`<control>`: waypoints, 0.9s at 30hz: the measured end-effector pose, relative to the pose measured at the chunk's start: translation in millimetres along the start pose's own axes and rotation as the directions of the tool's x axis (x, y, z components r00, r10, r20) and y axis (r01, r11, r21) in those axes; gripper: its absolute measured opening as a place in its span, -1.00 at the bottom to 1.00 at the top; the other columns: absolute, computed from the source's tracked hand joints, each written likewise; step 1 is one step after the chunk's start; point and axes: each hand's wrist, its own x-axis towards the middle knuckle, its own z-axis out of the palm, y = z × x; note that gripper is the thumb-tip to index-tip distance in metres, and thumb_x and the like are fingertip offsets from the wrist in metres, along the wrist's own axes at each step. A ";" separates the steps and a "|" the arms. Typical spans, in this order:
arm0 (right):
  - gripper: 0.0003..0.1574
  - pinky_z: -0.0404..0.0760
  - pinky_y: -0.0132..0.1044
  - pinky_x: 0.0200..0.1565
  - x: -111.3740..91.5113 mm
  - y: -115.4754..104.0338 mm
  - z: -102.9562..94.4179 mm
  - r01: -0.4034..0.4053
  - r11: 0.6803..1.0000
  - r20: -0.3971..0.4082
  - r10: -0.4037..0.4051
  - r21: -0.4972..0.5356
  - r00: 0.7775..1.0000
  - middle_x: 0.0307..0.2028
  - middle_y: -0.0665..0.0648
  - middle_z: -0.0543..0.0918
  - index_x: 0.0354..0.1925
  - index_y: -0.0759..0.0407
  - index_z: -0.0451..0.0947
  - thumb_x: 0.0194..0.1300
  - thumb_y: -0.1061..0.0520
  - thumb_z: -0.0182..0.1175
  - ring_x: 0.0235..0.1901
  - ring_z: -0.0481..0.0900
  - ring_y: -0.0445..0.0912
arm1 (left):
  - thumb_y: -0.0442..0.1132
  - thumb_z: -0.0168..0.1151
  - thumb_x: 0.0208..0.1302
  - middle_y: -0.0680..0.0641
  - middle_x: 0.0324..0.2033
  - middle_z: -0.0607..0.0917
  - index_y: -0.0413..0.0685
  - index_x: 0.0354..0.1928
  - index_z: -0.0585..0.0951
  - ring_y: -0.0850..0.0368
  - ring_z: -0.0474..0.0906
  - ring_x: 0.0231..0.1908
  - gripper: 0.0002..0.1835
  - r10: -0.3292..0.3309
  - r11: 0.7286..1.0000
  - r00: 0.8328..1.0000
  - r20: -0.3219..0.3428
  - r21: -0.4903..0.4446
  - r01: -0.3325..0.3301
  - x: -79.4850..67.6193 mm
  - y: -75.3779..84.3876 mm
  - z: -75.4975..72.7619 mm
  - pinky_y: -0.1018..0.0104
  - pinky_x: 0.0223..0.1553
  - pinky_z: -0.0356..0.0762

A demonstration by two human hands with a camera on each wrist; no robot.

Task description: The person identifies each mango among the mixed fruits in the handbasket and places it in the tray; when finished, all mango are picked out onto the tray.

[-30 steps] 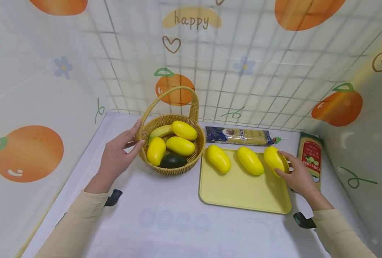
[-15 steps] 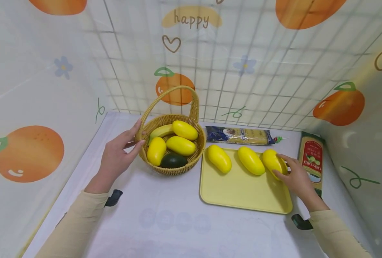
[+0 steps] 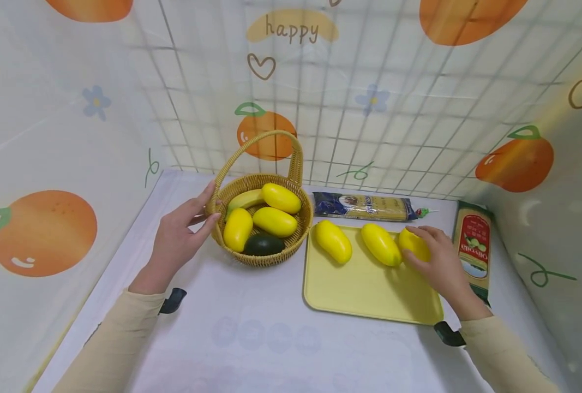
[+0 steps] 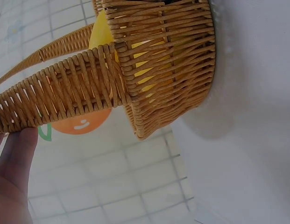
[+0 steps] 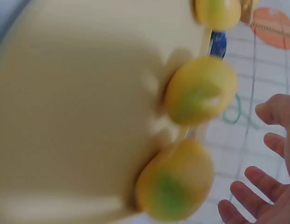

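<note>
My left hand (image 3: pixel 178 237) pinches the base of the handle of a wicker basket (image 3: pixel 266 261) on its left side; in the left wrist view, fingertips touch the woven handle (image 4: pixel 60 88). Inside the basket lie three yellow mangoes (image 3: pixel 275 222), a banana (image 3: pixel 244 202) and a dark green avocado (image 3: pixel 264 245). A yellow tray (image 3: pixel 354 295) carries three more mangoes in a row along its far side. My right hand (image 3: pixel 440 262) hovers over the rightmost mango (image 3: pixel 412 243), partly covering it from the head. In the right wrist view its fingers (image 5: pixel 250 198) are spread, apart from the mangoes.
Behind the tray lies a pack of spaghetti (image 3: pixel 364 207), with a small lollipop (image 3: pixel 422 213) at its right end. An olive oil tin (image 3: pixel 473 245) lies right of the tray. Printed cloth walls over wire grid enclose the white table (image 3: pixel 251 349).
The rightmost mango was lowered onto the tray and let go. My right hand has shifted left and slightly up over it. My left hand stays on the handle.
</note>
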 end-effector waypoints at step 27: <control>-0.23 0.62 0.07 0.16 79.0 -141.2 64.2 0.297 0.930 0.150 -0.333 0.218 0.931 0.33 0.17 0.42 0.48 -0.07 0.34 0.40 -0.05 0.32 0.19 0.50 0.13 | -0.41 0.46 0.21 -0.16 -0.07 0.74 0.13 0.51 0.36 -0.05 0.74 -0.14 -0.16 -0.001 1.000 1.000 -0.002 -0.010 0.001 0.0 0.9 -0.2 0.18 -0.10 0.75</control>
